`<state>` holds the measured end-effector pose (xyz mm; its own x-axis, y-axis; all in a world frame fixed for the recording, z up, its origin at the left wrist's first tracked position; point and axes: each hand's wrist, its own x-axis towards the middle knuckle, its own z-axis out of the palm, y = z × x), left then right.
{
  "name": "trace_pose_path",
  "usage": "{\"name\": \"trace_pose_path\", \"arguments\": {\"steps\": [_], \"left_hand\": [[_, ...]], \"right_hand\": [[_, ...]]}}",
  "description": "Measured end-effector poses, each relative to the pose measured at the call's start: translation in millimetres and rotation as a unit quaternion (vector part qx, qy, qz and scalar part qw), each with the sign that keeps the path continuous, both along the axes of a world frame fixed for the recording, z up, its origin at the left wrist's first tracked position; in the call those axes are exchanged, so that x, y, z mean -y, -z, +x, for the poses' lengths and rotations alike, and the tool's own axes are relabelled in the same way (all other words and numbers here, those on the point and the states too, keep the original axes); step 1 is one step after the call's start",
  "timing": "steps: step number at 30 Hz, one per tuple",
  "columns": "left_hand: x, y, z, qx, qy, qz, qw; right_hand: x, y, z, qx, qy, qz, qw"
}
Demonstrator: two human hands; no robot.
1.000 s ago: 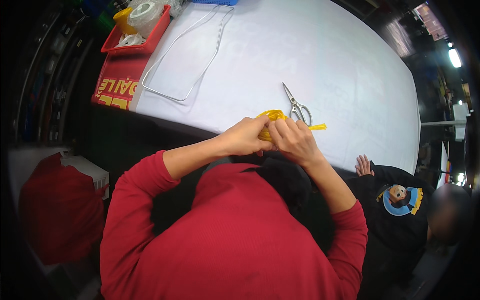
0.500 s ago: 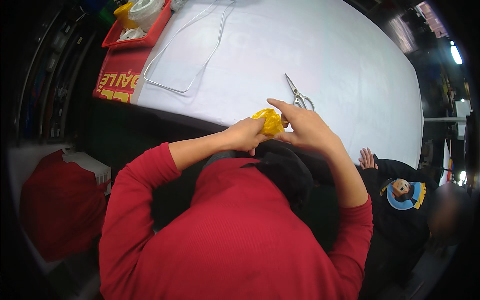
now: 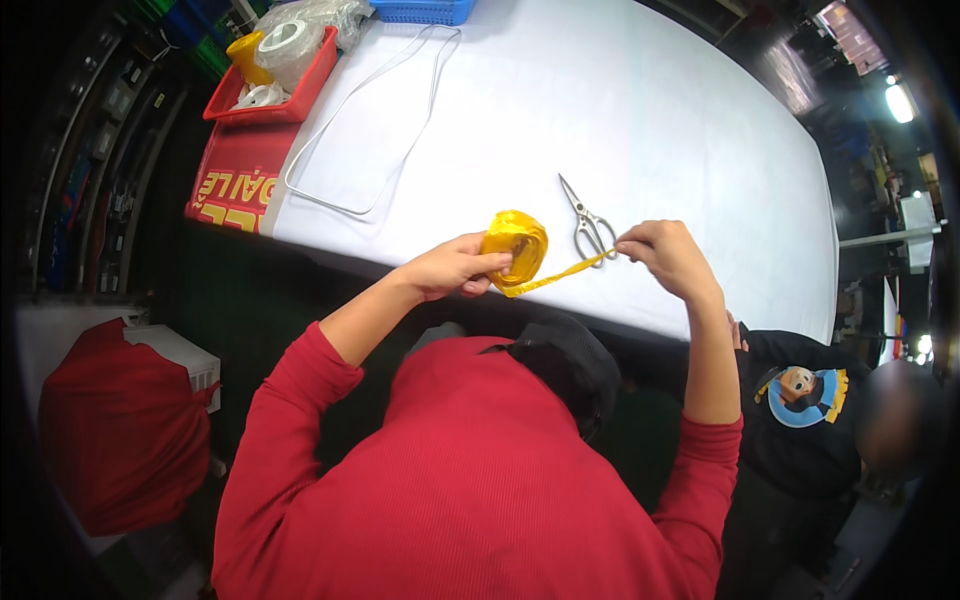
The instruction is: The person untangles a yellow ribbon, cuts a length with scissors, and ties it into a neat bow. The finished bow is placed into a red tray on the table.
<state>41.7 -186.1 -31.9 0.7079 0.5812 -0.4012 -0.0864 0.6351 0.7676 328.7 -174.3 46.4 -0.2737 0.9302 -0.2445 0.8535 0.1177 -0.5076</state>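
My left hand (image 3: 458, 268) grips a roll of shiny yellow ribbon (image 3: 532, 238) over the table's near edge, its thumb at the roll's centre opening. From the bottom of the roll a narrow, slightly twisted strip runs up to the right. Its end is pinched between the fingertips of my right hand (image 3: 664, 254). Just beyond that strip lies a pair of metal scissors (image 3: 588, 222) on the white tabletop (image 3: 720, 180), blades pointing away and a little left. The right fingertips are close beside the scissors' handles.
A white wire frame (image 3: 402, 150) lies at the table's left. Beyond it stand a red basket (image 3: 318, 85) holding rolls and plastic, and a blue basket (image 3: 425, 10). At the right, a person in a black top (image 3: 790, 440) is close to the table edge. A red cloth (image 3: 125, 430) drapes something at left.
My right hand has moved right, drawing a strip of ribbon off the roll. The roll has turned to show its coiled side. The view has shifted, bringing the blue basket in.
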Motion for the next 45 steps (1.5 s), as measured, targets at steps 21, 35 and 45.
{"name": "trace_pose_path", "arguments": {"steps": [21, 35, 45], "left_hand": [[-5.5, -29.4, 37.9, -0.039, 0.163, 0.116, 0.979], [-28.4, -28.4, 34.9, 0.017, 0.02, -0.037, 0.999], [-30.6, -27.3, 32.5, 0.049, -0.117, 0.07, 0.989]], "right_hand": [[-27.2, 29.1, -16.9, -0.229, 0.173, 0.18, 0.941], [11.2, -17.6, -45.9, -0.38, 0.1, 0.149, 0.907], [33.2, -26.2, -55.7, -0.127, 0.128, 0.12, 0.976]]}}
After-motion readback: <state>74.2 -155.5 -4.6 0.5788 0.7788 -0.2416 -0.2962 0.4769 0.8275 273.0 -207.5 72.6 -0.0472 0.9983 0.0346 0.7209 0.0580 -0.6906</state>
